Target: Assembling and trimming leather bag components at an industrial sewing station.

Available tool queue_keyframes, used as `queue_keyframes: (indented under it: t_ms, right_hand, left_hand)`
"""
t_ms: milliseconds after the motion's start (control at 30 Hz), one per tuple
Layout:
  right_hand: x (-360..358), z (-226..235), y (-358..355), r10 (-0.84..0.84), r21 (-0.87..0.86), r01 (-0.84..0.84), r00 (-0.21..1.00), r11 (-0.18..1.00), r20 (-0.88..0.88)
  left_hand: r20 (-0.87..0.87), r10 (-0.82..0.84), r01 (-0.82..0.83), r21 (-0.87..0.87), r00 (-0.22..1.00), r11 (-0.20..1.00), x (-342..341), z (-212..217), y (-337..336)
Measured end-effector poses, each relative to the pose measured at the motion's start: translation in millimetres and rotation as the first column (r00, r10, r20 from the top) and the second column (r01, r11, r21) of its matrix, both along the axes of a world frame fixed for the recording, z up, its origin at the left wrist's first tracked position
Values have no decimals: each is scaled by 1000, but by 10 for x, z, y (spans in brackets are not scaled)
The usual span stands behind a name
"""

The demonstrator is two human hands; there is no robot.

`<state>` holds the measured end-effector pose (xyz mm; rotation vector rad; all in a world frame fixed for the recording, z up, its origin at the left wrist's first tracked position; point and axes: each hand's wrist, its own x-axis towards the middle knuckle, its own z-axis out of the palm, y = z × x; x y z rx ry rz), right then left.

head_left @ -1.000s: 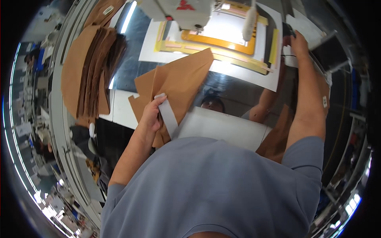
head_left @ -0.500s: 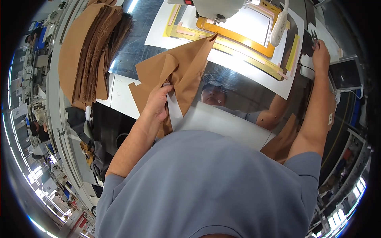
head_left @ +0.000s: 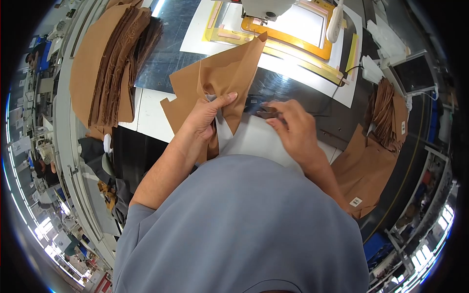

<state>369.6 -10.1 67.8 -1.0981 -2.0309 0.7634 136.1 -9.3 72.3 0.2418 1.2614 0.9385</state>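
Note:
A folded piece of brown fabric (head_left: 229,73) is pinched in my left hand (head_left: 211,113), thumb on top. Its pointed corner stretches up toward the sewing machine head (head_left: 267,9), and a pale grey-white lining strip (head_left: 223,129) shows under my fingers. To the right of the fabric, my right hand (head_left: 295,124) is closed round small dark thread snips (head_left: 266,113). The snips' tips point left at the fabric, with a small gap between. Blur hides whether the blades are apart.
An orange-yellow frame (head_left: 293,41) lies under the machine on a white sheet (head_left: 195,41). Stacked brown fabric pieces (head_left: 100,68) stand at the left, and more brown fabric (head_left: 369,171) lies at the right below a screen (head_left: 416,73). A thin black cable (head_left: 337,93) crosses the metal table.
My right hand has come from the far right edge of the table, with the snips, to beside the fabric. My left hand has shifted slightly up and right, its thumb now across the fabric.

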Motion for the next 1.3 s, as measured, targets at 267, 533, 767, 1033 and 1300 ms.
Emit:
queue_keyframes:
  t_ms: [267,533,767,1033,1300]
  right_hand:
    - [-330,-47,-79,-107,184,80,984,980,141]
    - [-413,-56,-134,-126,196,94,979,976,158]
    - [-379,-29,-131,-126,212,83,973,974,195]
    - [-367,-21,-89,-171,218,124,963,968,210]
    - [-354,-37,-66,-147,257,91,967,962,207]
  left_hand:
    - [-23,-1,1,19,1000,1000,30,142,-113]
    - [-50,-20,22,47,999,999,6,175,-154]
    - [-39,-20,23,67,999,997,41,194,-166]
    - [-89,-9,16,74,996,997,127,308,-143]
    - [-113,-6,13,62,994,998,119,299,-130]
